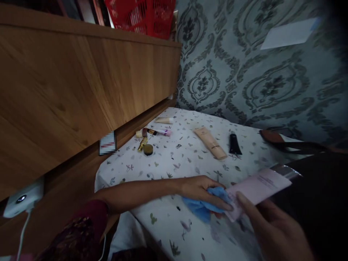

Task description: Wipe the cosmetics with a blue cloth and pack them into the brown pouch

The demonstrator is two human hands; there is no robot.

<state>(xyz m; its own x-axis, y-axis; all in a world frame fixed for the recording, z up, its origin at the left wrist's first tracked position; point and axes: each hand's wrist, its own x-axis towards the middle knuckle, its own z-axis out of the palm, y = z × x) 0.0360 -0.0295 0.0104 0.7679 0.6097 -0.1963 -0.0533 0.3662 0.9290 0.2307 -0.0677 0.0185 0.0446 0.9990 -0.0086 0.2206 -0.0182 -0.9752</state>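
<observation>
My left hand [198, 190] is closed around a crumpled blue cloth [199, 209]. It presses the cloth against the crimped end of a pink squeeze tube [261, 187]. The tube lies tilted, its clear cap end pointing up to the right. My right hand [280, 228] grips the tube from below, thumb on top near the crimped end. Beyond my hands, a beige tube [210, 143] and a small black tube [234, 144] lie on the white printed sheet [190, 163]. The fingertips under the tube and inside the cloth are hidden.
Small cosmetics lie farther left, among them a round jar [148, 149], a gold lipstick tube [142, 144] and a cream tube [163, 120]. A wooden cabinet [89, 83] borders the left, with a red basket [141, 16] on top. A dark bag [315, 188] stands right.
</observation>
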